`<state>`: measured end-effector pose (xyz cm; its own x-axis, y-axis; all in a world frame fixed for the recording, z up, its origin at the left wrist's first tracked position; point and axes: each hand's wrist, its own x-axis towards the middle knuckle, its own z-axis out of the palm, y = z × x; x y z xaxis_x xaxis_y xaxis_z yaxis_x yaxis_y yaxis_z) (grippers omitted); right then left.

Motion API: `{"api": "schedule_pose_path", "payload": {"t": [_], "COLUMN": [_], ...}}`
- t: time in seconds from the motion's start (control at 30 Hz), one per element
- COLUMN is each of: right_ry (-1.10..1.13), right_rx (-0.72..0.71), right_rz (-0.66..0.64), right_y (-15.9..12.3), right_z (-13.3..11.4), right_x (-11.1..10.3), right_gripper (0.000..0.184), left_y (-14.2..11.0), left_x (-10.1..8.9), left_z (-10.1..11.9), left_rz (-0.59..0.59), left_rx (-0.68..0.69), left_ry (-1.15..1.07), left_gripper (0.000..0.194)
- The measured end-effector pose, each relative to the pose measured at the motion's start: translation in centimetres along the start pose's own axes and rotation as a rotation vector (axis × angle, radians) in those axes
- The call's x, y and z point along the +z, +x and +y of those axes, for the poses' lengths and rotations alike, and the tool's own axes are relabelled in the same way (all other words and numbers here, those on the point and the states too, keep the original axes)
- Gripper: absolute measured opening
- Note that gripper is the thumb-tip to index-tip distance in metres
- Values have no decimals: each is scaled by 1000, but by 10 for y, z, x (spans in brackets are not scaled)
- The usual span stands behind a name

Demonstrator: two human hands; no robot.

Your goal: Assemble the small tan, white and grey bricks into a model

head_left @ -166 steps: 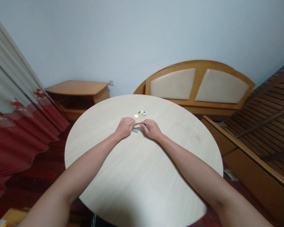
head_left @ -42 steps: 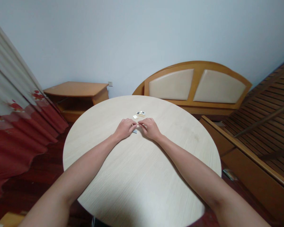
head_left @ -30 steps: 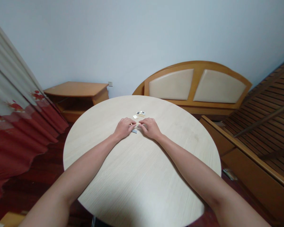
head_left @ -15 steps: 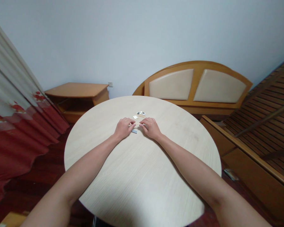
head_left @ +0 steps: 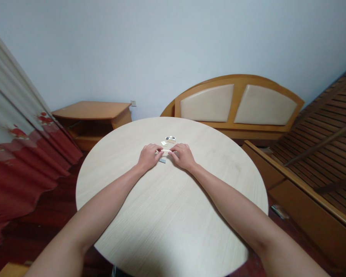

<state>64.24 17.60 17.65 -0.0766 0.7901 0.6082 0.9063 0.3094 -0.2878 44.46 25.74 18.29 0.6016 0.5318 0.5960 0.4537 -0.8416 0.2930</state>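
From here I can see a wooden bedside cabinet (head_left: 92, 111) at upper left, its open shelf too shadowy to read. On the round pale table (head_left: 173, 215), well apart from every rim, the left hand (head_left: 148, 157) and right hand (head_left: 184, 157) meet at the fingertips, pinching a thin pale strip (head_left: 165, 152) (too small to identify). A grey card (head_left: 162, 160) lies just below it, a dark-and-white card (head_left: 170, 138) just beyond.
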Motion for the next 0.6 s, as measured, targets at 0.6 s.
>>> {"api": "schedule_pose_path", "payload": {"t": [0.6], "right_ry": [-24], "right_rx": [30], "right_rz": [-56], "right_y": [0], "right_z": [1], "right_x": [-1], "right_gripper": [17], "left_y": [0], "left_x": [4], "left_z": [-4], "left_rz": [-14], "left_rx": [-15], "left_ry": [12], "left_gripper": [13]}}
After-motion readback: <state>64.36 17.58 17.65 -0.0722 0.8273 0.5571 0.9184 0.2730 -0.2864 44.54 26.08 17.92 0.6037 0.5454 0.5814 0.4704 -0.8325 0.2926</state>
